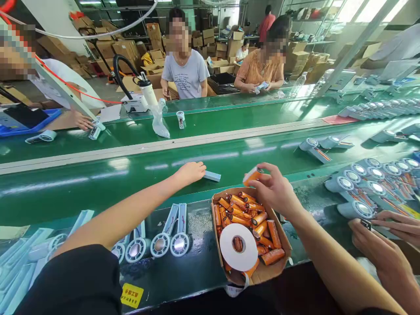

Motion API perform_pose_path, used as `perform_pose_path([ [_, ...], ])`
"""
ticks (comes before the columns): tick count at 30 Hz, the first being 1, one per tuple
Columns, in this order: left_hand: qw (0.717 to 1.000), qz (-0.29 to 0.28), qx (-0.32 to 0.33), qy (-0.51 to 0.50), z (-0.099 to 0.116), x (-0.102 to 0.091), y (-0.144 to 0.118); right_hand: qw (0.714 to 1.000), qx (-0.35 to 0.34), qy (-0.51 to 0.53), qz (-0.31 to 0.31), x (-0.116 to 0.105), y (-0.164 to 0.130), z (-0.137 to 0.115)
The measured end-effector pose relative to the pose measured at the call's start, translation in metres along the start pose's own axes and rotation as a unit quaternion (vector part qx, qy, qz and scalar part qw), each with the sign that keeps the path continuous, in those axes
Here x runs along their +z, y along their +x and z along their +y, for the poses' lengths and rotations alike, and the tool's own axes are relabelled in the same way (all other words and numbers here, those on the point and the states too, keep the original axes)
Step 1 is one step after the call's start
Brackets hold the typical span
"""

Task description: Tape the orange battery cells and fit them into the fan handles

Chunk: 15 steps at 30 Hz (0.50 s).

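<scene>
Left hand rests closed on a pale blue strip at frame centre; right hand pinches one orange battery; cardboard box below remains largely full.

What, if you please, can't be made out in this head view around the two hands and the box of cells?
- Left hand: its fingertips cover one end of the pale bar.
- Right hand: fingers hide most of the orange cell.
- Box: the tape roll covers the cells beneath.
- Yellow label: print too small to read.
- Co-worker's hands: cut off by the right edge.
</scene>
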<state>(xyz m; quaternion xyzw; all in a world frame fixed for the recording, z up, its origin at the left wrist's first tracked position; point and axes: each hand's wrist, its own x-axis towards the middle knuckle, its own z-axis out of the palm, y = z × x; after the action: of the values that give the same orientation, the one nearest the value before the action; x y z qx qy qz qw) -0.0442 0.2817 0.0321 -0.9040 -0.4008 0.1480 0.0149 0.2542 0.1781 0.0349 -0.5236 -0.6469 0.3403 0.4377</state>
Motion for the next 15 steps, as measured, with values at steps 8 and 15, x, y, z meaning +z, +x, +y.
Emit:
perform_pose_path([
  [8,0.993,-0.015,-0.07,-0.092,0.001,0.036,0.012,0.991,-0.036,0.009,-0.131,0.062,0.078,0.017],
  [15,0.975,0.005,-0.12,-0.185,0.002,0.039,0.031,0.956,-0.077,-0.184,-0.215,0.086,0.11,0.032],
])
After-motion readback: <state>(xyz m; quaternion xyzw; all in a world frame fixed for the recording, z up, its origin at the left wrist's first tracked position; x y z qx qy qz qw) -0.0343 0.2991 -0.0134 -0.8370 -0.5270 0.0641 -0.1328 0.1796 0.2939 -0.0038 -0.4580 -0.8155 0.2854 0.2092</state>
